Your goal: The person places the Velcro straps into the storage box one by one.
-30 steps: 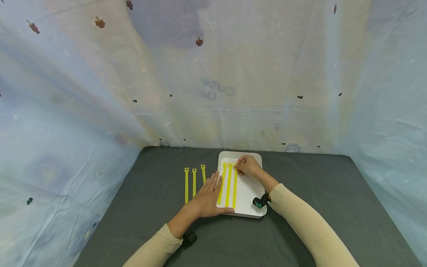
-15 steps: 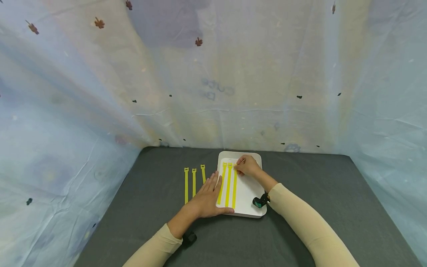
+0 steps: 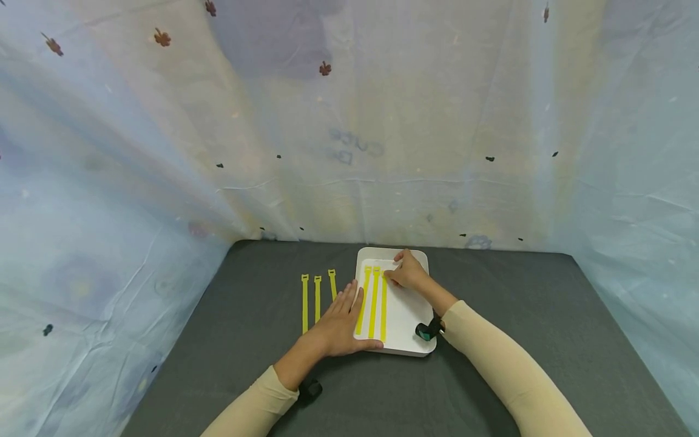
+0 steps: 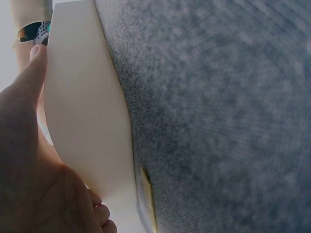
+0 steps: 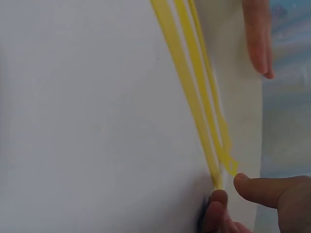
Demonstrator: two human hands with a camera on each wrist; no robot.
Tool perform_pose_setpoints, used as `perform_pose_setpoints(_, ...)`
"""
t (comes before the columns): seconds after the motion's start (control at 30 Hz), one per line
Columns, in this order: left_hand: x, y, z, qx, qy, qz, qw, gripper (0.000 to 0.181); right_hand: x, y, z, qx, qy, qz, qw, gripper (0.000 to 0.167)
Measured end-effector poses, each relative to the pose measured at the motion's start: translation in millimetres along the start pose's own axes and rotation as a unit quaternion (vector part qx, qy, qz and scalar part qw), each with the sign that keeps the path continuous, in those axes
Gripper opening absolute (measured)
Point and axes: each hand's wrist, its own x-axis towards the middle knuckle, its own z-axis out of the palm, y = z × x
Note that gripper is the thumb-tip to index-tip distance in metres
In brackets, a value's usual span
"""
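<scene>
Three yellow cable straps with slotted heads lie lengthwise in a white tray (image 3: 406,315): a left one (image 3: 363,303), a middle one (image 3: 374,306) and a right one (image 3: 384,309). My right hand (image 3: 408,273) is over the tray's far part, its thumb by the right strap's head and its fingers spread away from the thumb. In the right wrist view a fingertip (image 5: 218,196) sits close to that strap's end. Along the tray's left side rests my left hand (image 3: 340,328), fingers extended and thumb by the near left corner.
Left of the tray, three more yellow straps (image 3: 305,303) lie on the dark grey table cover (image 3: 246,340), one partly hidden behind my left hand. A patterned curtain (image 3: 382,152) hangs behind the table and at both sides.
My right hand's fingers have parted from the thumb and lifted away from the right strap's head. My left hand and the straps have stayed in place.
</scene>
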Motion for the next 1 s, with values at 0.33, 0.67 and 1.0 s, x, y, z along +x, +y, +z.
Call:
perform_pose_setpoints(0.33, 0.3, -0.9, -0.7, 0.003, -0.005, -0.011, 0.9999, 0.134, -19.8, -5.9, -20.9, 0.013, -0.035, -0.035, 0.9987, 0.045)
perform_pose_setpoints(0.67, -1.2, -1.1, -3.2, -0.006, -0.006, -0.012, 0.9999, 0.134, -51.0, -7.1, -37.4, -0.034, 0.015, -0.128, 0.991, 0.043)
perform_pose_setpoints(1.0, -2.3, 1.3, -5.0, -0.008, 0.0, -0.01, 0.9999, 0.133, -78.7, 8.7, -38.8, -0.058, 0.057, -0.181, 0.9802, 0.048)
